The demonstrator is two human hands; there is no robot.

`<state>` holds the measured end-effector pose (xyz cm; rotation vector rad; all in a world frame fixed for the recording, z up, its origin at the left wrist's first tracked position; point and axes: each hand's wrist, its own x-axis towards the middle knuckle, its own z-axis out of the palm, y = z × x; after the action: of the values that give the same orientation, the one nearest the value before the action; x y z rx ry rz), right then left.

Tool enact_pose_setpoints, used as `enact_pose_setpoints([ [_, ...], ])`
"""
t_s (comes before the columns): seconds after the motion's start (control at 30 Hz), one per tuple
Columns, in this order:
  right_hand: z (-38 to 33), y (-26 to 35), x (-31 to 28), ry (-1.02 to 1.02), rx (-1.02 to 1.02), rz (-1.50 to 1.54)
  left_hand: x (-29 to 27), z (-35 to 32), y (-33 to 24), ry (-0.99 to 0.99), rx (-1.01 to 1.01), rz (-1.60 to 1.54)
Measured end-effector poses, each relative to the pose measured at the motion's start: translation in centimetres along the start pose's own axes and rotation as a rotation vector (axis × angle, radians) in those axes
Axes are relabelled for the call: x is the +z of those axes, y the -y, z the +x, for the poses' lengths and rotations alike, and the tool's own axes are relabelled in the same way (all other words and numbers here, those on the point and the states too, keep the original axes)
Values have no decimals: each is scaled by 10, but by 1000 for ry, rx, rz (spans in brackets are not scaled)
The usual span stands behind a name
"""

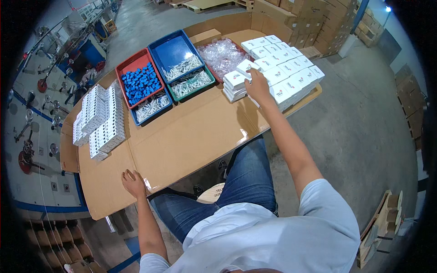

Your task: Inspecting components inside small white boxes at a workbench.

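Two hands working at a cardboard-covered counter [191,136]

The right hand [257,86] is closing on a small white box [246,68] between a short stack [234,84] and the big white block [291,75]; the left hand [133,182] is lying flat, empty, on the near edge. Four trays: red tray [125,68] of blue parts, two blue trays [170,48], one green tray [193,93].

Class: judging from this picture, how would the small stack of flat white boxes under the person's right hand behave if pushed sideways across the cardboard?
The stack of flat white boxes is short and wide, so it probably slides rather than tips. Its layers look loose, so the top box under the right hand may shear off.
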<state>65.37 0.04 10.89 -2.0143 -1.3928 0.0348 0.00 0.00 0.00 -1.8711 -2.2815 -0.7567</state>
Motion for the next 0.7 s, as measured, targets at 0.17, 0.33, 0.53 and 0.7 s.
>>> enact_pose_setpoints([
  [0.17,39,-26,3,-109,-131,-333,-3,-15,-9,-9,7,-77],
  [0.33,47,-29,11,75,-70,-428,-8,-8,-8,-20,9,-56],
  [0.53,51,-29,18,87,-91,-490,-9,-6,-6,-13,-2,-73],
  [0.7,43,-29,23,18,-183,-606,-7,-5,-7,-4,-5,-64],
])
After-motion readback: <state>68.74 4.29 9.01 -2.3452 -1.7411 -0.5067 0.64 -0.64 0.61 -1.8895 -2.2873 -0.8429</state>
